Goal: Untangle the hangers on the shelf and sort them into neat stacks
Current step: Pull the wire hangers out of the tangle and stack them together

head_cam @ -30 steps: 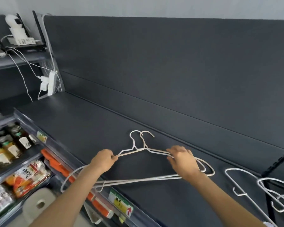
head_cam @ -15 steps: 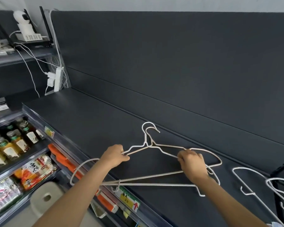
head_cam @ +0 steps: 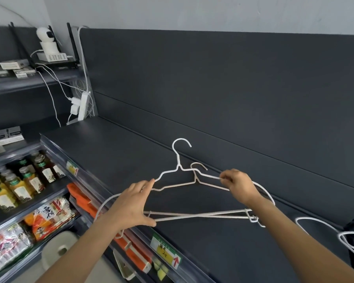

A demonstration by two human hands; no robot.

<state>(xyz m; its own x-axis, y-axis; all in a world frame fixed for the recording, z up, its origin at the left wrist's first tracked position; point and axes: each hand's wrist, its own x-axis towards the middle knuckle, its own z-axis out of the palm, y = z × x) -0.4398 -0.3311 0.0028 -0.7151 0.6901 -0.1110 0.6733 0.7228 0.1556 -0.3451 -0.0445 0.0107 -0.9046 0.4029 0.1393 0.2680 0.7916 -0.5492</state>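
Note:
Two white wire hangers overlap above the dark shelf (head_cam: 114,152). The upper hanger (head_cam: 178,160) has its hook raised highest; my left hand (head_cam: 131,203) grips its left shoulder, fingers spread over the bars. My right hand (head_cam: 238,185) pinches the right shoulder of the upper hanger; the lower hanger (head_cam: 196,174), with its hook beside the back panel, crosses just under that hand. Their bottom bars (head_cam: 202,215) cross between my wrists. More white hangers (head_cam: 339,235) lie at the far right of the shelf.
The shelf's front rail carries price tags (head_cam: 168,252). Below left are bottles (head_cam: 18,184) and snack packets (head_cam: 47,217). A power strip with white cables (head_cam: 83,106) hangs at the shelf's far left end, and a camera (head_cam: 46,40) stands on the upper shelf.
The two hangers have come apart at the hooks: one hook is now lifted well above the other. Both hands have risen slightly, and the view has shifted down and right.

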